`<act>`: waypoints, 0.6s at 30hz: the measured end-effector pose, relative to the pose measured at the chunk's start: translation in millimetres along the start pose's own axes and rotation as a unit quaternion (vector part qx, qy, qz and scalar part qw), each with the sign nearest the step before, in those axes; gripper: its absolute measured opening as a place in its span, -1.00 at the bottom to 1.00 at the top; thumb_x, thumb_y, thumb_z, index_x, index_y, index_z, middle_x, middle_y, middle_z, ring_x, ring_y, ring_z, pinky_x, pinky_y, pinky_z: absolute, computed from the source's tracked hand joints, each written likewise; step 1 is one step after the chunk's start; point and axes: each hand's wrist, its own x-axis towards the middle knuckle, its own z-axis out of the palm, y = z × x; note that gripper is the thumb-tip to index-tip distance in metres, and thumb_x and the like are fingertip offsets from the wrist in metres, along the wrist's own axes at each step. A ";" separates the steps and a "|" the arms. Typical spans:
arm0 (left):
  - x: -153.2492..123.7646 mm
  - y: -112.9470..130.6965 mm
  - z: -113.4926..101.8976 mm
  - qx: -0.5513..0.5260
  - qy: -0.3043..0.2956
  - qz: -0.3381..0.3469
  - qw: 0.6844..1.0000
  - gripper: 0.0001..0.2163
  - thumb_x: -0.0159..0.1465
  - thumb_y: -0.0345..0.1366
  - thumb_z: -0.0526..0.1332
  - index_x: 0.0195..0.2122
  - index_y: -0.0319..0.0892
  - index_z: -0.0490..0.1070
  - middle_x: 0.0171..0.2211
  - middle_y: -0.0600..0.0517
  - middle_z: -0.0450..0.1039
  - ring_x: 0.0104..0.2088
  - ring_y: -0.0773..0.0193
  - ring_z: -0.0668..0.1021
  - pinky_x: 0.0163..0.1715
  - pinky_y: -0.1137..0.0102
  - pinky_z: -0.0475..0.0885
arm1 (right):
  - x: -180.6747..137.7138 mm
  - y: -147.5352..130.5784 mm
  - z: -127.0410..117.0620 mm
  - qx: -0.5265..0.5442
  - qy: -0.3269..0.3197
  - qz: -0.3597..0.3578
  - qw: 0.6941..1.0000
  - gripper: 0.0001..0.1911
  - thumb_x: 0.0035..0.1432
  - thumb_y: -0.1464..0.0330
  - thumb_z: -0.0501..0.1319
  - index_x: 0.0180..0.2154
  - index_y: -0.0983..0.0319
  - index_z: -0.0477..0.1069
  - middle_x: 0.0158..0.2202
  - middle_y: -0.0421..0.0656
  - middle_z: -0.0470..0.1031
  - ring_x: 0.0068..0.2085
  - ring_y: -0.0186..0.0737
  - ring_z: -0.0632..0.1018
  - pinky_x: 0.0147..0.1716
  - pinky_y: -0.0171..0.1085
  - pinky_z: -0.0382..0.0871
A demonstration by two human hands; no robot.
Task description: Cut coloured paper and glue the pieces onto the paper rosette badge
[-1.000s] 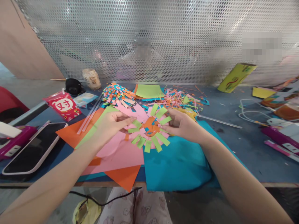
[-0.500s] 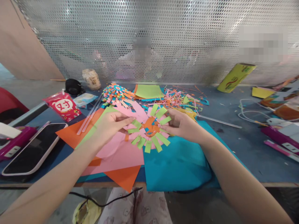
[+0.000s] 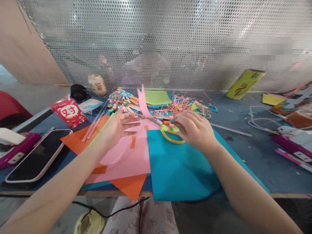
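Observation:
My right hand (image 3: 196,128) is closed on a layered paper flower (image 3: 169,127), seen nearly edge-on with green and orange petals. From beside it a split pink paper strip (image 3: 143,103) stands up, curving toward the back. To the left, my left hand (image 3: 120,125) has its fingers apart and holds nothing, just over pink paper sheets (image 3: 131,159). A yellow ring-shaped thing (image 3: 172,139) shows below the flower, partly hidden by my right hand. Under that hand lies a blue paper sheet (image 3: 180,169). Behind my left hand sits a fuller multicoloured paper flower (image 3: 123,96).
Paper scraps (image 3: 185,104) and green sheets (image 3: 157,97) lie near the perforated metal panel (image 3: 207,39). At left are a phone (image 3: 39,156), a red packet (image 3: 69,112) and clear sticks (image 3: 95,120). A yellow tube (image 3: 246,84) and white cable (image 3: 253,122) are at right.
My left hand has let go of the green-petalled paper flower and opened. My right hand has tilted the flower edge-on. The pink strip now stands up, and the yellow ring has come into sight.

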 end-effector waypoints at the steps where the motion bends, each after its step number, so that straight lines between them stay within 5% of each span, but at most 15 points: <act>1: -0.2 1.0 0.2 -0.019 -0.019 -0.033 0.999 -0.51 0.10 0.17 0.10 -0.33 -0.21 0.46 -0.15 -0.19 0.52 -0.15 -0.03 0.56 -0.32 0.20 0.49 | -0.8 1.9 -0.6 -0.044 0.026 -0.066 0.996 -0.93 0.15 0.40 0.10 -0.30 0.09 0.29 -0.19 -0.10 0.49 -0.13 -0.10 0.50 -0.20 -0.10 0.42; 4: -0.9 2.7 0.2 -0.070 -0.068 -0.102 0.990 -0.49 0.12 0.18 0.06 -0.35 -0.23 0.45 -0.27 -0.19 0.54 -0.31 0.05 0.58 -0.33 0.22 0.48 | -1.4 5.6 0.1 -0.145 0.148 -0.212 0.955 -0.82 0.10 0.50 0.11 -0.33 0.07 0.26 -0.16 -0.18 0.47 -0.10 -0.17 0.48 -0.27 -0.17 0.43; 8: -1.2 1.4 -0.5 -0.054 -0.091 -0.129 0.986 -0.72 0.17 -0.11 0.18 -0.35 -0.26 0.44 -0.44 -0.07 0.54 -0.45 0.21 0.57 -0.42 0.33 0.47 | 3.4 6.9 5.8 -0.207 0.272 -0.271 0.900 -0.83 0.06 0.53 0.13 -0.36 0.14 0.23 -0.20 -0.15 0.42 -0.10 -0.19 0.46 -0.34 -0.23 0.43; 12: 0.6 -6.0 -4.8 -0.041 -0.138 -0.093 0.985 -0.91 0.09 -0.35 0.28 -0.36 -0.22 0.47 -0.46 -0.01 0.56 -0.40 0.25 0.59 -0.38 0.38 0.48 | 7.3 7.6 8.1 -0.234 0.274 -0.262 0.895 -0.82 0.06 0.57 0.11 -0.38 0.17 0.20 -0.20 -0.15 0.42 -0.11 -0.22 0.46 -0.34 -0.25 0.45; 18: 1.8 -10.2 -7.6 -0.037 -0.172 -0.057 0.983 -0.77 -0.01 -0.31 0.40 -0.30 -0.20 0.53 -0.34 -0.04 0.59 -0.31 0.25 0.60 -0.36 0.43 0.47 | 8.8 7.9 5.7 -0.237 0.289 -0.236 0.897 -0.81 0.07 0.57 0.10 -0.39 0.17 0.16 -0.20 -0.13 0.41 -0.16 -0.23 0.46 -0.40 -0.29 0.44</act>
